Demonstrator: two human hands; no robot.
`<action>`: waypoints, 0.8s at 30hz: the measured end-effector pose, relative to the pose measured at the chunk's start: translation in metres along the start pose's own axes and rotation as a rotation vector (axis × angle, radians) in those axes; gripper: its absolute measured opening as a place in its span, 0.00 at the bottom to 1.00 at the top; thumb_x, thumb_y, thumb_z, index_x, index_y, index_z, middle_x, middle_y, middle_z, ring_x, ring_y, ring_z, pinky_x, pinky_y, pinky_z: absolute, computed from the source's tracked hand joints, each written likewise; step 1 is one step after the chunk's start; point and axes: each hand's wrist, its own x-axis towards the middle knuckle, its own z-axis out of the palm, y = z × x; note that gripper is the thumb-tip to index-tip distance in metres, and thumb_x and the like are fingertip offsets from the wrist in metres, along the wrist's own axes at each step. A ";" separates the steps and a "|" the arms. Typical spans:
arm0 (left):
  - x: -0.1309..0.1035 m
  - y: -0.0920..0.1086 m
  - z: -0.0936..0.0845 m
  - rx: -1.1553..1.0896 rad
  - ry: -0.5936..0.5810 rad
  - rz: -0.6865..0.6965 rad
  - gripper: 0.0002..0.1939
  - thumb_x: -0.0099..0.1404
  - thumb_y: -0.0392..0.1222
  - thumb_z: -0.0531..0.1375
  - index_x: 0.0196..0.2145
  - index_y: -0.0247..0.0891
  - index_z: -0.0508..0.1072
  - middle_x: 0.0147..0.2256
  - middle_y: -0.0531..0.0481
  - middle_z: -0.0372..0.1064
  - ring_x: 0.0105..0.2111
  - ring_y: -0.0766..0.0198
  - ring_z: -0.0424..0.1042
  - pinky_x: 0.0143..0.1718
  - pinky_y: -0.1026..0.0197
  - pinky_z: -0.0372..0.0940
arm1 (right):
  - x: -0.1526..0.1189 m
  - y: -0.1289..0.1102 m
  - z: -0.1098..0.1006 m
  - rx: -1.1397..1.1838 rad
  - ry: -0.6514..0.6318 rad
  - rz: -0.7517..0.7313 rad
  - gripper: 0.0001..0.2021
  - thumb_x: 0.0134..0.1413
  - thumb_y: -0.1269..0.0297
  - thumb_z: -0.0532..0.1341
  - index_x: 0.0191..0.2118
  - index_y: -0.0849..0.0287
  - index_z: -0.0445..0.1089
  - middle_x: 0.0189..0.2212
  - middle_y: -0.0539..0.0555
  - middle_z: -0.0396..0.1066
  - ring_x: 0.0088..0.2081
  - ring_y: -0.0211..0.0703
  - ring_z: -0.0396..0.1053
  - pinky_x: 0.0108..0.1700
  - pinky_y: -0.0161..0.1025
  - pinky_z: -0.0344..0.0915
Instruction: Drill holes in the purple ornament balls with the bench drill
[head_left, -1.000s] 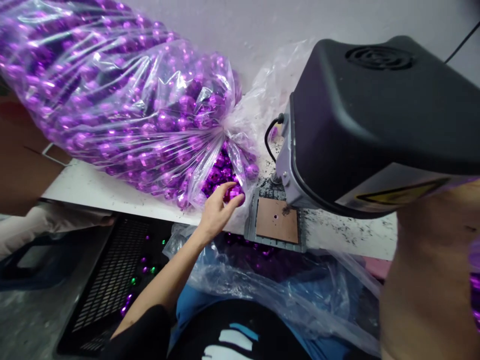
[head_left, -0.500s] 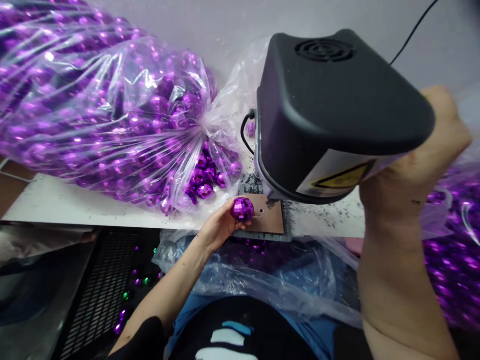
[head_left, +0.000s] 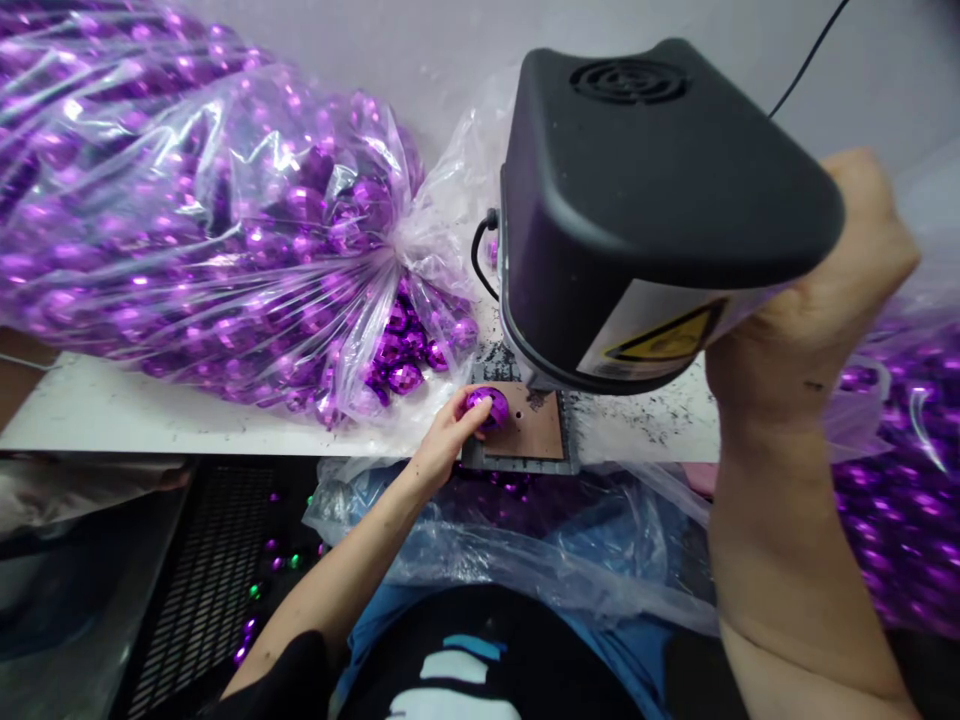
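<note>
My left hand grips a shiny purple faceted ball, with the thumb across its top. The ball is at the left side of a brown board that has a small dark hole and lies on a grey base. My right hand is closed around the rear of a bulky black machine with a round vent and a yellow warning label; the machine's body hides most of the fingers. This machine stands over the right part of the board.
A large clear bag of purple balls lies on the left of the white table, loose purple balls at its mouth. Another purple-filled bag is at the right. Clear plastic spreads over my lap. A black crate stands lower left.
My left hand has turned over, bringing its thumb onto the top of the ball. The whole view has shifted slightly; my right hand keeps its grip on the machine.
</note>
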 end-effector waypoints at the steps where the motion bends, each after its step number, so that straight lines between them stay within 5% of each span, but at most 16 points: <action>1: 0.002 -0.002 0.002 0.095 0.040 0.067 0.24 0.61 0.53 0.66 0.51 0.38 0.70 0.47 0.46 0.72 0.45 0.60 0.73 0.45 0.62 0.68 | 0.000 0.000 0.000 0.001 -0.007 0.017 0.35 0.56 0.34 0.46 0.37 0.70 0.65 0.26 0.47 0.56 0.29 0.22 0.53 0.33 0.28 0.49; 4: 0.008 -0.011 0.006 0.304 0.081 0.200 0.28 0.60 0.49 0.68 0.55 0.40 0.67 0.51 0.46 0.71 0.52 0.57 0.69 0.55 0.57 0.63 | -0.001 0.000 0.000 0.011 -0.012 0.066 0.35 0.56 0.35 0.49 0.38 0.71 0.65 0.28 0.48 0.58 0.32 0.22 0.55 0.36 0.28 0.51; 16: 0.017 -0.019 0.022 0.883 -0.016 0.597 0.25 0.66 0.53 0.61 0.55 0.37 0.65 0.52 0.39 0.69 0.53 0.51 0.67 0.60 0.45 0.57 | -0.001 -0.003 -0.001 0.029 -0.012 0.067 0.29 0.58 0.40 0.51 0.37 0.70 0.63 0.26 0.47 0.55 0.30 0.20 0.51 0.35 0.27 0.50; 24: 0.019 -0.020 0.025 0.952 -0.006 0.506 0.24 0.64 0.51 0.63 0.53 0.38 0.65 0.49 0.43 0.71 0.52 0.51 0.67 0.63 0.43 0.52 | -0.001 -0.001 -0.001 0.036 -0.008 0.023 0.32 0.57 0.38 0.49 0.37 0.70 0.64 0.26 0.47 0.54 0.30 0.20 0.51 0.34 0.27 0.49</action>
